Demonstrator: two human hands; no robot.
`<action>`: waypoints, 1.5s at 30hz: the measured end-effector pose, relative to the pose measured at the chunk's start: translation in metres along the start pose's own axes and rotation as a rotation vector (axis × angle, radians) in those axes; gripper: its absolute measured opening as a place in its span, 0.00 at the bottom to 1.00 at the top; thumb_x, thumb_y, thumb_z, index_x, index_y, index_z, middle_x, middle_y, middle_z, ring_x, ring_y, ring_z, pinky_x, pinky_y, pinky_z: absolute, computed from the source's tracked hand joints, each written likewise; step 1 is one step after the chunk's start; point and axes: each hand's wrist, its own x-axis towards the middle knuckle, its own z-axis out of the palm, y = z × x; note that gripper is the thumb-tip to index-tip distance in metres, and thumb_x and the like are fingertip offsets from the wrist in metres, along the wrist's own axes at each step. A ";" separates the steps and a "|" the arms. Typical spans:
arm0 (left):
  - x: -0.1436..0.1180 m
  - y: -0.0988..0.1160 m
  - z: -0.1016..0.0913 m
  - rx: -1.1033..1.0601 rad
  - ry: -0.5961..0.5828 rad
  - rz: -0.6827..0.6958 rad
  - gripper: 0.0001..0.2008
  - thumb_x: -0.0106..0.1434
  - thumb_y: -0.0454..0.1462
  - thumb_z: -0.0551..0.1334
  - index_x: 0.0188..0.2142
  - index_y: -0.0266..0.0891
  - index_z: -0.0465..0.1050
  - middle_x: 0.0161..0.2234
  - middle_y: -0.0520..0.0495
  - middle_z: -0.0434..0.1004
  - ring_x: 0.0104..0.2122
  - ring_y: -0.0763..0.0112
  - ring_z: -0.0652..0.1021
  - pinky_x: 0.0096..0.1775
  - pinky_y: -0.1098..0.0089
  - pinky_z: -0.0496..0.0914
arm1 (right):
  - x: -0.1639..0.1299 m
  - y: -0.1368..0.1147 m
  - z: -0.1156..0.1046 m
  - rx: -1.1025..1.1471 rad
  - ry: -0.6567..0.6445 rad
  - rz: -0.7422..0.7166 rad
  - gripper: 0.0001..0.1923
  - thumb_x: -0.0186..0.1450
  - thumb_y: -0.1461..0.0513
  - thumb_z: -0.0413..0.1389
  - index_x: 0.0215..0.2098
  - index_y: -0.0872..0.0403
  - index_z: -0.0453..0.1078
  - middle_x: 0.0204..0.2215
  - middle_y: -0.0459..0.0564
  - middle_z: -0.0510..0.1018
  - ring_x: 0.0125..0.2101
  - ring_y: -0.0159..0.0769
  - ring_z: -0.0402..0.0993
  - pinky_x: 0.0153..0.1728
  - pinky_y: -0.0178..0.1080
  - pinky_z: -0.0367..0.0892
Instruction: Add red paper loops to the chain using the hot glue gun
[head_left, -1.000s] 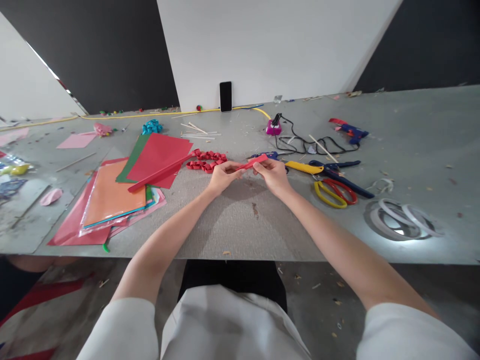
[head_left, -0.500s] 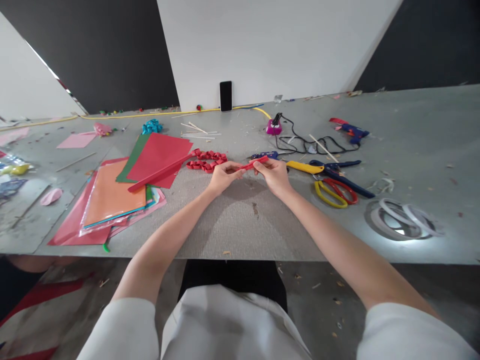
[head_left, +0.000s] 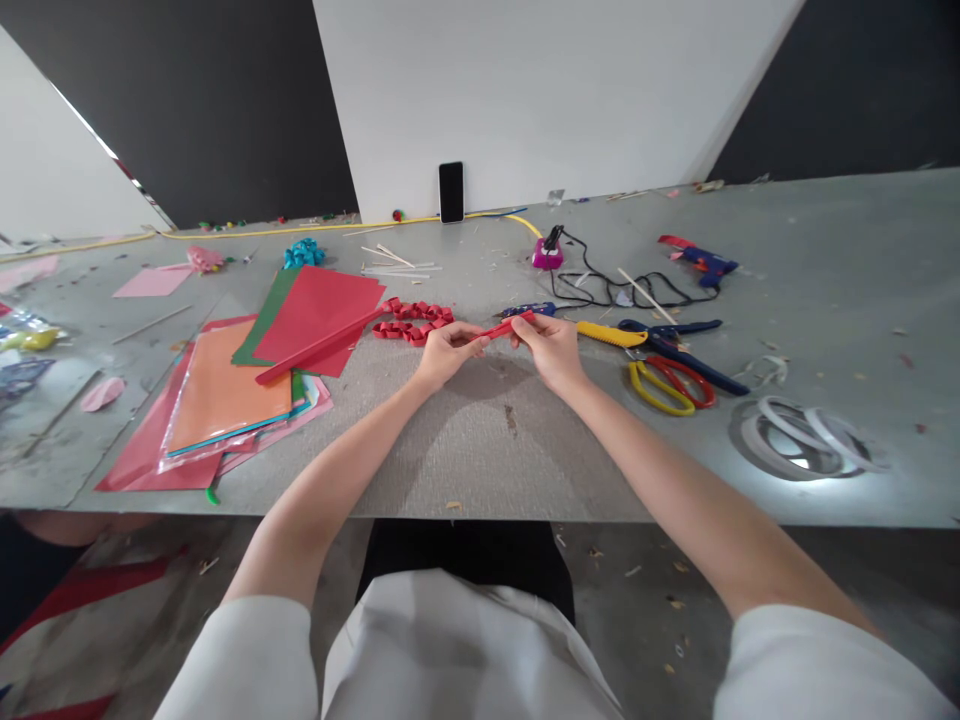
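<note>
Between my two hands a narrow red paper strip (head_left: 498, 330) is stretched just above the table. My left hand (head_left: 450, 353) pinches its left end. The right end is gripped by my right hand (head_left: 550, 350), thumb on top. Just behind my left hand lies a red paper chain (head_left: 414, 322) with many folded links. A long red strip (head_left: 319, 347) rests across red sheets (head_left: 324, 312) to the left. Beyond my right hand is a blue-tipped tool (head_left: 529, 310), partly hidden by the fingers.
Stacked coloured paper (head_left: 229, 390) covers the left side. At right lie scissors (head_left: 664, 388), yellow-and-blue shears (head_left: 611, 334), tape rolls (head_left: 806, 437) and a glue gun (head_left: 705, 263) with a black cord. A phone (head_left: 451, 192) leans on the back wall near white sticks (head_left: 397, 266).
My right hand's thumb and fingers have shifted very slightly along the red strip. Everything else looks the same.
</note>
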 end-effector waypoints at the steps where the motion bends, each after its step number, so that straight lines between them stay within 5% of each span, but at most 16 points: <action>1: 0.000 -0.001 0.000 -0.001 0.001 0.003 0.22 0.54 0.50 0.77 0.39 0.35 0.80 0.29 0.47 0.82 0.27 0.74 0.79 0.34 0.70 0.74 | 0.000 -0.001 0.001 0.003 0.002 0.000 0.22 0.57 0.42 0.70 0.35 0.51 0.84 0.26 0.48 0.82 0.24 0.33 0.71 0.31 0.39 0.71; 45: -0.004 0.005 0.004 0.125 -0.064 0.029 0.21 0.53 0.49 0.78 0.37 0.34 0.82 0.32 0.45 0.82 0.29 0.73 0.78 0.37 0.69 0.73 | -0.003 -0.002 0.000 -0.134 -0.041 -0.054 0.22 0.61 0.42 0.67 0.27 0.51 0.80 0.24 0.47 0.79 0.24 0.33 0.70 0.30 0.38 0.68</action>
